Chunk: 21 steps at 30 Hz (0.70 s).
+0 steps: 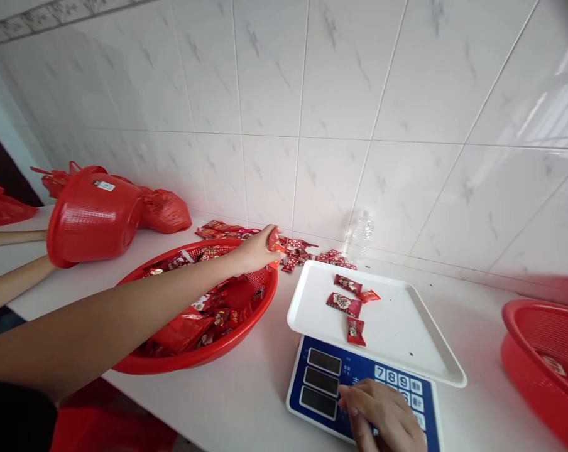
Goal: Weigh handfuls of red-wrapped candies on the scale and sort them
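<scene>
Four red packets (344,304) lie on the left half of a white tray (401,323), whose long axis runs left to right, slanting towards the viewer. Just off the tray's far left corner, and nearer to it than the other, the left hand (256,251) reaches past a red basket (180,363), gripping red and orange wrappers (273,239). Below the packets, the right hand (385,417) is over the blue scale (357,362), fingers bent close; whether it holds anything cannot be told.
</scene>
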Each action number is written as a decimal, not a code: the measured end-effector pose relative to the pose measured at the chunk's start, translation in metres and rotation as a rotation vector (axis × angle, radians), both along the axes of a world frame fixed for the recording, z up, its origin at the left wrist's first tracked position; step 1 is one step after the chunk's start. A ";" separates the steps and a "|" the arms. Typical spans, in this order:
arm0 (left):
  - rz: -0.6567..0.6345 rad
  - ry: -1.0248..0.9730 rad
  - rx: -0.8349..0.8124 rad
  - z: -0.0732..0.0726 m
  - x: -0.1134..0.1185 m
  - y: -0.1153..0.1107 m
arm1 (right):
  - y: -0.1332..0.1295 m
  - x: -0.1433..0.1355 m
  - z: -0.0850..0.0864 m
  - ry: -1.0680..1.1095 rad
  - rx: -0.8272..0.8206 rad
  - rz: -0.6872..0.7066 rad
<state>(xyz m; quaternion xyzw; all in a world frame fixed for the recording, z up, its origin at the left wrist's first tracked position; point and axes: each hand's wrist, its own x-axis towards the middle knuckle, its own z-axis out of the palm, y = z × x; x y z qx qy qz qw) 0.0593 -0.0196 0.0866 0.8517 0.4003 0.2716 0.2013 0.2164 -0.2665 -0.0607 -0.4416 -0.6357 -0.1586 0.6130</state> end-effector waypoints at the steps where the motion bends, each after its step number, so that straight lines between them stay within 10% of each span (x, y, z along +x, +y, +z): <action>1: -0.049 0.006 -0.009 0.000 0.011 -0.007 | 0.000 0.001 0.000 -0.004 -0.002 0.015; 12: -0.546 0.211 -0.281 -0.022 0.081 -0.036 | -0.004 0.004 0.009 -0.056 -0.002 -0.006; 21: -0.145 0.262 -0.361 -0.026 -0.006 0.020 | -0.001 0.003 0.004 -0.029 0.037 0.000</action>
